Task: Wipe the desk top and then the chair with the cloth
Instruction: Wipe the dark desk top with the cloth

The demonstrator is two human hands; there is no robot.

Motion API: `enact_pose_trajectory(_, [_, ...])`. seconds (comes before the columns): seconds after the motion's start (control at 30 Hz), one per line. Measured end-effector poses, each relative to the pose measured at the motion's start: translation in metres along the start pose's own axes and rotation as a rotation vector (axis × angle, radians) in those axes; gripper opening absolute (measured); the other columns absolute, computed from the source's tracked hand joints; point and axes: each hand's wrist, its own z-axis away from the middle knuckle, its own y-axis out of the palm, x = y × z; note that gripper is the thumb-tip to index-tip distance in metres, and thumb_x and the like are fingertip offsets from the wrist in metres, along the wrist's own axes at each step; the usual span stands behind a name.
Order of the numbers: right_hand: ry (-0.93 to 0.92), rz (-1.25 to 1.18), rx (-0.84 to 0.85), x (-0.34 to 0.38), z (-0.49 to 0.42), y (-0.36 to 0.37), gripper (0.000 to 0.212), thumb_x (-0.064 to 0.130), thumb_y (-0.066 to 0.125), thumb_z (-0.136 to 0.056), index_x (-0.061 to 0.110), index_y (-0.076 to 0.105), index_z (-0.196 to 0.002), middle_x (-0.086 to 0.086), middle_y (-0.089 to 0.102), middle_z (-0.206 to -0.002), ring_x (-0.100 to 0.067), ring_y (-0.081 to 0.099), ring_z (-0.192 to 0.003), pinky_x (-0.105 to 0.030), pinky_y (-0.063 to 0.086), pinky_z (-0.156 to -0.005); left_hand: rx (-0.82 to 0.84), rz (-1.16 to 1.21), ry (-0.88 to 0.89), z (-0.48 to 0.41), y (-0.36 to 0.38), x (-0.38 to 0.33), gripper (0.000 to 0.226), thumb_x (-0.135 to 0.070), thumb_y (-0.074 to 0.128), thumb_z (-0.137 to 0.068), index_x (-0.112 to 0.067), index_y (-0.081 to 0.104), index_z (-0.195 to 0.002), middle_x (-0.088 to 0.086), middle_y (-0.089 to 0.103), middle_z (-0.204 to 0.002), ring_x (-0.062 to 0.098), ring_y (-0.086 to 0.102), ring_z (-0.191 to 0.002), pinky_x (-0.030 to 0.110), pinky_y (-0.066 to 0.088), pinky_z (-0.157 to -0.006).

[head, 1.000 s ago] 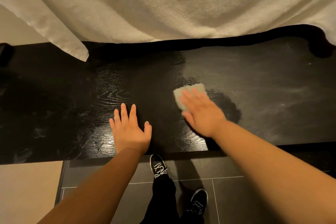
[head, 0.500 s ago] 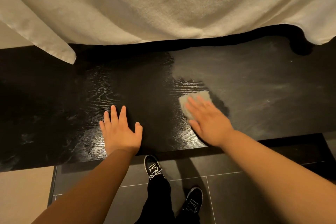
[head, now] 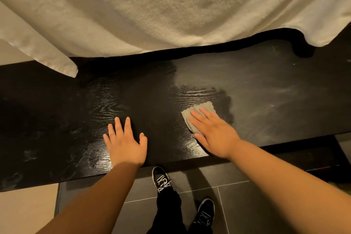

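Cloth [head: 199, 113] lies flat on the dark table [head: 57, 110], near the front edge. Right hand [head: 214, 133] presses it with straight fingers. Left hand [head: 125, 142] rests spread on the table.

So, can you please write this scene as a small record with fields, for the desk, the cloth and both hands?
desk top: black wood grain; dark and shiny at left and middle, dull grey at right
cloth: small, grey, flat on desk, where shiny meets dull
right hand: straight fingers press on cloth
left hand: flat on desk, fingers spread, holds nothing
towel: large, pale, covers the desk's far edge
floor: dark tiles
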Motion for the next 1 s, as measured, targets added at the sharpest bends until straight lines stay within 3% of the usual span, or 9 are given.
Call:
enact_pose_trajectory(0.07, [0.088, 0.004, -0.018, -0.021, -0.015, -0.009, 0.064, 0.049, 0.031, -0.104, 0.019, 0.029, -0.16, -0.003, 0.022, -0.169, -0.032, 0.016, -0.156, -0.052, 0.018, -0.126, 0.023, -0.004, 0.012, -0.002, -0.002, -0.002, 0.074, -0.049, 0.047, -0.1, -0.023, 0.023, -0.166, 0.011, 0.012, -0.175, 0.038, 0.007, -0.16, 0.058, 0.007, -0.129])
enact_pose_trajectory(0.17, [0.351, -0.087, -0.043, -0.04, -0.044, -0.025, 0.064, 0.047, 0.026, -0.108, 0.018, 0.014, -0.163, -0.002, 0.006, -0.171, -0.031, 0.002, -0.157, -0.048, 0.008, -0.128, 0.029, 0.012, 0.117, -0.013, -0.004, -0.011, 0.07, -0.042, 0.053, -0.1, -0.017, 0.033, -0.163, 0.013, 0.019, -0.172, 0.036, 0.014, -0.159, 0.056, 0.011, -0.129])
enact_pose_trajectory(0.27, [0.544, -0.123, -0.054, -0.022, -0.062, -0.025, 0.065, 0.047, 0.02, -0.107, 0.018, 0.006, -0.164, -0.003, -0.002, -0.172, -0.036, -0.005, -0.156, -0.051, 0.002, -0.127, 0.034, 0.091, 0.089, -0.033, -0.006, -0.033, 0.069, -0.045, 0.052, -0.101, -0.019, 0.034, -0.162, 0.013, 0.018, -0.173, 0.036, 0.01, -0.16, 0.058, 0.01, -0.129])
enact_pose_trajectory(0.33, [0.461, -0.101, -0.034, 0.005, -0.064, -0.017, 0.065, 0.046, 0.017, -0.106, 0.019, 0.007, -0.164, -0.003, 0.002, -0.172, -0.038, -0.004, -0.156, -0.053, 0.002, -0.126, 0.039, 0.124, 0.054, -0.049, -0.007, -0.051, 0.068, -0.049, 0.048, -0.102, -0.024, 0.03, -0.163, 0.01, 0.013, -0.174, 0.034, 0.005, -0.161, 0.061, 0.004, -0.127])
enact_pose_trajectory(0.4, [0.24, -0.086, -0.024, 0.022, -0.055, -0.01, 0.065, 0.047, 0.021, -0.103, 0.02, 0.021, -0.163, -0.004, 0.017, -0.17, -0.039, 0.007, -0.155, -0.055, 0.009, -0.126, 0.033, 0.137, 0.083, -0.064, -0.007, -0.064, 0.068, -0.049, 0.047, -0.103, -0.024, 0.03, -0.163, 0.008, 0.012, -0.175, 0.033, 0.004, -0.161, 0.06, 0.004, -0.128])
enact_pose_trajectory(0.5, [0.032, -0.051, -0.008, -0.009, -0.054, -0.013, 0.063, 0.048, 0.03, -0.103, 0.019, 0.033, -0.159, -0.003, 0.028, -0.167, -0.035, 0.02, -0.154, -0.05, 0.012, -0.127, 0.024, 0.097, 0.174, -0.085, -0.008, -0.074, 0.067, -0.05, 0.046, -0.104, -0.023, 0.032, -0.163, 0.009, 0.015, -0.174, 0.035, 0.007, -0.16, 0.055, 0.007, -0.13])
enact_pose_trajectory(0.63, [0.368, -0.106, -0.066, -0.065, -0.072, -0.03, 0.065, 0.05, 0.024, -0.106, 0.02, 0.017, -0.163, 0.0, 0.008, -0.171, -0.028, 0.002, -0.157, -0.047, 0.004, -0.128, 0.03, 0.048, 0.242, -0.103, -0.005, -0.072, 0.068, -0.053, 0.042, -0.103, -0.025, 0.03, -0.164, 0.007, 0.014, -0.175, 0.035, 0.007, -0.161, 0.055, 0.008, -0.13])
enact_pose_trajectory(0.77, [0.579, -0.128, -0.12, -0.046, -0.101, -0.028, 0.066, 0.048, 0.02, -0.106, 0.016, 0.013, -0.163, -0.007, 0.005, -0.171, -0.037, -0.001, -0.156, -0.051, 0.005, -0.127, 0.003, 0.029, 0.254, -0.103, 0.001, -0.067, 0.069, -0.054, 0.041, -0.101, -0.028, 0.027, -0.164, 0.004, 0.012, -0.175, 0.032, 0.004, -0.161, 0.053, 0.005, -0.13])
enact_pose_trajectory(1.0, [0.06, -0.048, -0.084, -0.008, -0.102, -0.015, 0.062, 0.047, 0.032, -0.104, 0.019, 0.032, -0.159, -0.003, 0.025, -0.168, -0.033, 0.016, -0.155, -0.047, 0.01, -0.127, -0.014, -0.016, 0.246, -0.106, 0.004, -0.068, 0.07, -0.053, 0.045, -0.098, -0.028, 0.031, -0.162, 0.004, 0.016, -0.174, 0.033, 0.011, -0.16, 0.054, 0.01, -0.13])
